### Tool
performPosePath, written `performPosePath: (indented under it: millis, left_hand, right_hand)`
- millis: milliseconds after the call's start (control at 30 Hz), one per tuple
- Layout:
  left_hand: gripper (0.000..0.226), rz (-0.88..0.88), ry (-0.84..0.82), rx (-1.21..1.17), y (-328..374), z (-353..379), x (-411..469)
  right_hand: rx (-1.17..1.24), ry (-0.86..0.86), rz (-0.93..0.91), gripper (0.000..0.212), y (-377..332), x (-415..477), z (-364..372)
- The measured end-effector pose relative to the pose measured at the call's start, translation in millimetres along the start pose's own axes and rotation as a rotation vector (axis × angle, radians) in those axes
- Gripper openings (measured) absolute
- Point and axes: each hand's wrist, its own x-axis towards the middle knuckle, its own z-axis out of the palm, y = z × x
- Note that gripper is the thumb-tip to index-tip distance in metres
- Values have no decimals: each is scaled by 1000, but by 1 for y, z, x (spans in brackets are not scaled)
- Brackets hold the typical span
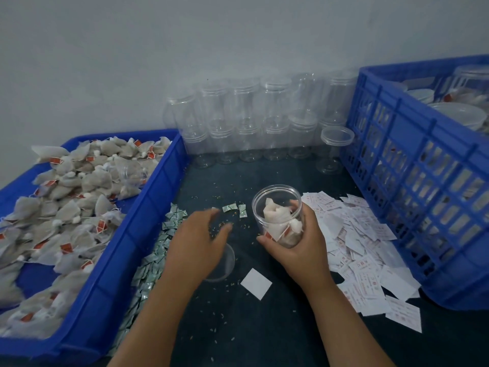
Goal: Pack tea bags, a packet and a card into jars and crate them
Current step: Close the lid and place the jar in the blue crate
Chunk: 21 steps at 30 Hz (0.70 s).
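My right hand [299, 247] grips a clear plastic jar [275, 207], open at the top and holding several white tea bags with red tags. My left hand [198, 239] hovers palm down with fingers apart, holding nothing, just short of two small green packets [234, 208] on the dark table. A clear lid [225, 263] lies partly under the left hand. A row of green packets [156, 255] runs along the shallow blue tray [148, 207], which is full of tea bags [66, 207]. White cards [365, 250] are heaped to the right of the jar.
Empty clear jars [254, 120] are stacked against the back wall. A tall blue crate [423, 181] at the right holds filled jars with lids. One blank white card [256, 283] lies alone near my wrists. Loose crumbs are scattered over the table.
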Motion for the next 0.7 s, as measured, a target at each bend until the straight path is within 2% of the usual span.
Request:
performPosePath:
  millis: [67, 100, 167, 233, 300, 433, 500, 567, 600, 633, 700]
  left_hand:
    - [76, -72, -210, 347, -22, 11, -9]
    - [82, -91, -253, 417, -28, 17, -15]
    - [81, -107, -210, 405, -34, 25, -22]
    - [65, -83, -62, 281, -33, 27, -25]
    - [41, -124, 80, 44, -26, 19, -22]
    - [24, -191, 196, -430, -12, 3, -11]
    - [25, -205, 178, -739, 3, -8, -6]
    - [26, -177, 39, -1005, 19, -18, -4]
    - [26, -97, -21, -1014, 25, -23, -5]
    - [32, 22, -71, -926, 30, -27, -7]
    - [49, 244, -171, -639, 36, -29, -12]
  right_hand:
    - [-6, 2, 11, 84, 1, 0, 1]
    - [-12, 0, 16, 86, 1, 0, 1]
    - [-18, -8, 23, 88, 1, -1, 2]
    - [-22, -19, 28, 86, -1, -1, 3]
    - [-7, -37, 37, 83, -2, -2, 3]
    - [22, -136, 57, 78, -4, -5, 0]
    - [-13, -210, 54, 79, -5, -6, 1]
    - [-66, -275, 30, 81, -8, -8, 4]
    - [-91, -299, 13, 81, -8, -8, 5]
    - [-105, -316, -4, 81, -8, -9, 7]
    - [-113, -331, -7, 80, -7, -10, 9]
